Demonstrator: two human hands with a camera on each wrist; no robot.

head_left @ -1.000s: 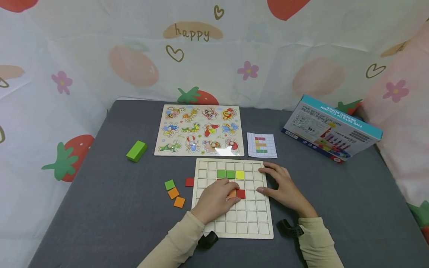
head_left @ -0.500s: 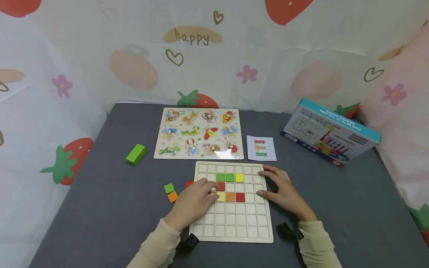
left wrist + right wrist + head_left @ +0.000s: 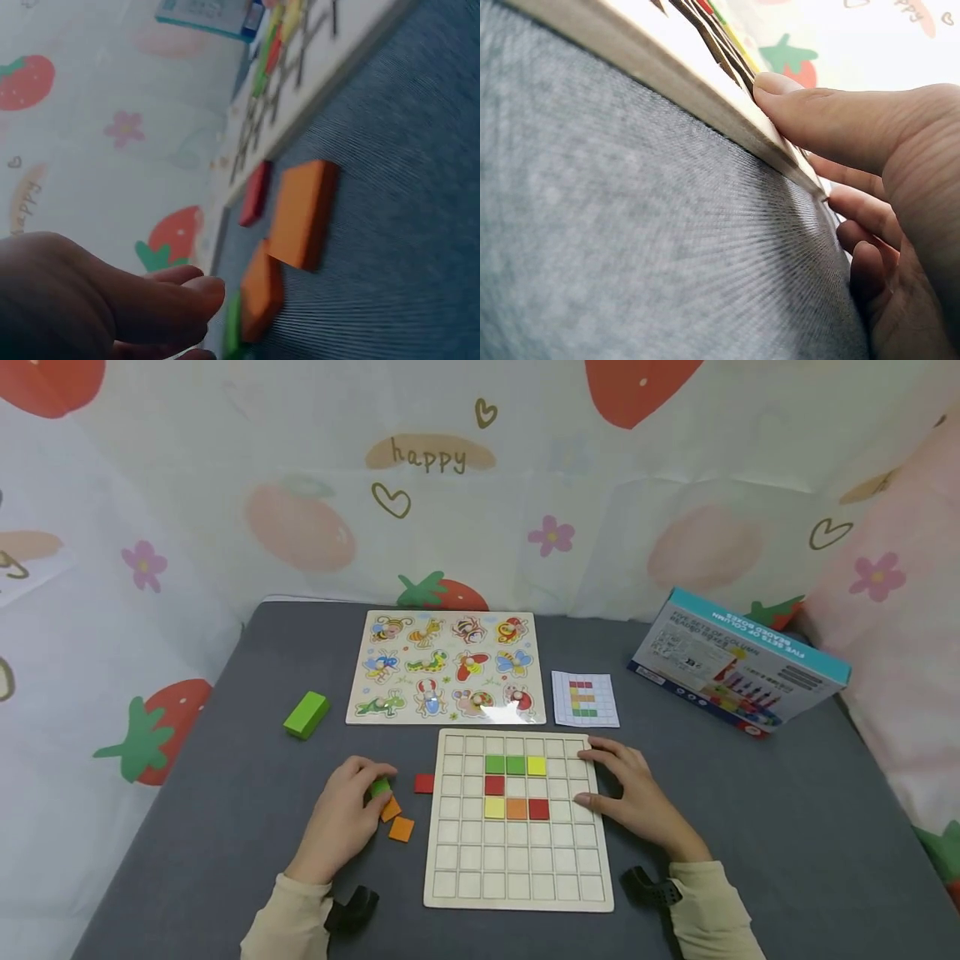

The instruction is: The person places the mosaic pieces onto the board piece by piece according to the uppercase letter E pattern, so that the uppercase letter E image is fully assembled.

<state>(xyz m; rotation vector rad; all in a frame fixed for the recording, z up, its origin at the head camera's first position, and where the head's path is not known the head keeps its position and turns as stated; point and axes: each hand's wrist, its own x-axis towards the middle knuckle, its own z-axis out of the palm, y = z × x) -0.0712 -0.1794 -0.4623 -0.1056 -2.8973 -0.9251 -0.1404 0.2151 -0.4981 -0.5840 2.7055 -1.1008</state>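
Observation:
My left hand (image 3: 339, 818) is at the loose tiles left of the board, thumb and fingertips around a green tile (image 3: 380, 787). In the left wrist view that green tile (image 3: 234, 327) lies just beyond the thumb tip. Two orange tiles (image 3: 401, 829) lie beside it, and a red tile (image 3: 424, 783) sits by the board's left edge. My right hand (image 3: 637, 797) rests at the upper right edge of the pale grid board (image 3: 517, 885); its thumb (image 3: 780, 94) lies on top of the edge. Green, yellow, red and orange tiles fill several squares.
A pattern card (image 3: 586, 700) lies behind the board, next to an insect puzzle (image 3: 446, 668). A green block (image 3: 306, 715) is at the left. A blue and white box (image 3: 738, 664) stands tilted at the right rear. Printed cloth (image 3: 465, 527) hangs behind the table.
My left hand has moved left off the board to the loose tiles, uncovering the red, yellow and orange tiles on the grid. My right hand stays at the board's edge.

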